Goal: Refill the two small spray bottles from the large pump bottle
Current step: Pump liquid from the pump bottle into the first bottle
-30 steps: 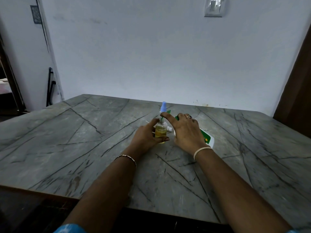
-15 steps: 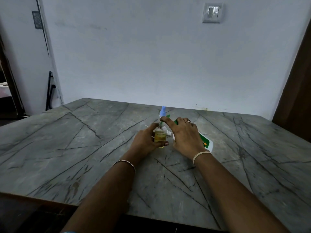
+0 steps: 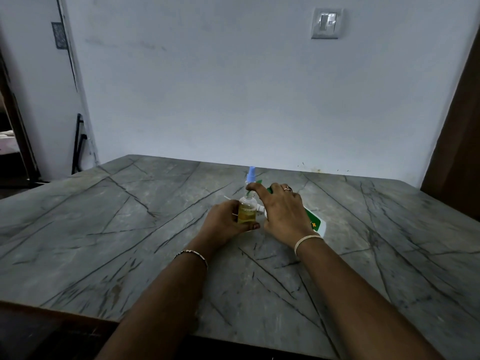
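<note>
A small clear spray bottle [image 3: 247, 213] holding yellow liquid stands upright at the middle of the table. My left hand [image 3: 226, 222] grips its body from the left. My right hand [image 3: 281, 213] has its index finger curled round the bottle's neck, with the thumb hidden. A blue spray top [image 3: 251, 173] rises just above that finger. I cannot tell whether it belongs to this bottle or to one behind it. The large white bottle with a green label [image 3: 315, 224] lies on its side under my right hand, mostly covered.
The grey marble table [image 3: 130, 229] runs wide to both sides and ends at a near edge [image 3: 78, 311]. A pale wall with a switch plate [image 3: 326, 23] stands behind it. A dark doorway opens at the far left.
Both hands stay in place on the small bottle. Only the view has tilted up a little, so the hands sit lower in the frame.
</note>
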{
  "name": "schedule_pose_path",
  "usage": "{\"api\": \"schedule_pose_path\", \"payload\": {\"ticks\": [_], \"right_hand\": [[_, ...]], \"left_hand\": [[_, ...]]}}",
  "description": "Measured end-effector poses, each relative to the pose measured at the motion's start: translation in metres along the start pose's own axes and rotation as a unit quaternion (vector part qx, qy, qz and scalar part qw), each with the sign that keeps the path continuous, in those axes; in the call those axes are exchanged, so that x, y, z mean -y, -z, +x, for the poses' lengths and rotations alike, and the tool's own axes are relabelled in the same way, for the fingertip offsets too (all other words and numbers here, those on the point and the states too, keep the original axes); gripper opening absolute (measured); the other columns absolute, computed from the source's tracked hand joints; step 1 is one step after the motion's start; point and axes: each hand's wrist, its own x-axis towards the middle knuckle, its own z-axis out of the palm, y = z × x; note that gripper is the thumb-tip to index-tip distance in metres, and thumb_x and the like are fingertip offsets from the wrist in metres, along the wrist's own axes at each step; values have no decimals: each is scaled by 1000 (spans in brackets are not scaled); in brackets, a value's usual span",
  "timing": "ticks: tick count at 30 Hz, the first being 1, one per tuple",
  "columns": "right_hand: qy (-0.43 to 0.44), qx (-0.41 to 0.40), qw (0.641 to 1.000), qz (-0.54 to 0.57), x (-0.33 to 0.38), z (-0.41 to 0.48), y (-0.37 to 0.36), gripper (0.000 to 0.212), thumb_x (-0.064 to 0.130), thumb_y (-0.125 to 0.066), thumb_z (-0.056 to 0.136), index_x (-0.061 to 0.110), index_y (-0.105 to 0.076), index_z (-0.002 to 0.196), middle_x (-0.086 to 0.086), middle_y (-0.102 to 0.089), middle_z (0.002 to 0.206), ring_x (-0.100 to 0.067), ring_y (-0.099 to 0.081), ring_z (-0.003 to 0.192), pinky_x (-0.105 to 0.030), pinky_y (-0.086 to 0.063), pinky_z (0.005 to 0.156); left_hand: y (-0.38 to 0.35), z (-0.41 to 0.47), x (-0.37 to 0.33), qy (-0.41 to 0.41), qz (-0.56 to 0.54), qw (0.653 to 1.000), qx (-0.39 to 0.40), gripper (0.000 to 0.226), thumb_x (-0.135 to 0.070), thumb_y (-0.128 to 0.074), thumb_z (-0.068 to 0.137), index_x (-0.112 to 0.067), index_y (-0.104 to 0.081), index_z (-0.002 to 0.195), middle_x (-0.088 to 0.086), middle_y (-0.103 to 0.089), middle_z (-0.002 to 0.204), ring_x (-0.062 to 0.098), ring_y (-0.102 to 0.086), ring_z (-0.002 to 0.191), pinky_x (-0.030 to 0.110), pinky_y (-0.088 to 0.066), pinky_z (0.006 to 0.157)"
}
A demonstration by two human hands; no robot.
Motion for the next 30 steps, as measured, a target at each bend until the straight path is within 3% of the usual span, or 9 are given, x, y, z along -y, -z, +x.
{"api": "schedule_pose_path", "payload": {"ticks": [6, 21, 30], "right_hand": [[6, 0, 1000, -3, -3, -3, 2, 83, 15, -64, 83, 42, -17, 146, -9, -51, 120, -29, -47, 117, -44, -40, 97], [1, -18, 1000, -20, -1, -1, -3, 78, 15, -63, 84, 40, -20, 145, -9, -52, 120, -29, -49, 116, -44, -42, 97], [7, -2, 1000, -20, -6, -4, -1, 87, 16, -64, 85, 46, -11, 148, -10, -51, 120, -29, -47, 117, -44, -42, 96]], "left_hand": [[-1, 3, 2, 16, -1, 1000, -1, 59, -50, -81, 61, -19, -64, 108, -4, -71, 97, 8, -66, 87, 33, -55, 84], [-1, 1, -2, 18, -13, 1000, 5, 56, -39, -81, 66, -16, -62, 114, -1, -70, 104, 9, -65, 91, 29, -53, 87], [-1, -1, -3, 11, 3, 1000, -6, 54, -46, -81, 65, -18, -64, 108, -3, -71, 98, 7, -66, 87, 28, -54, 84]]}}
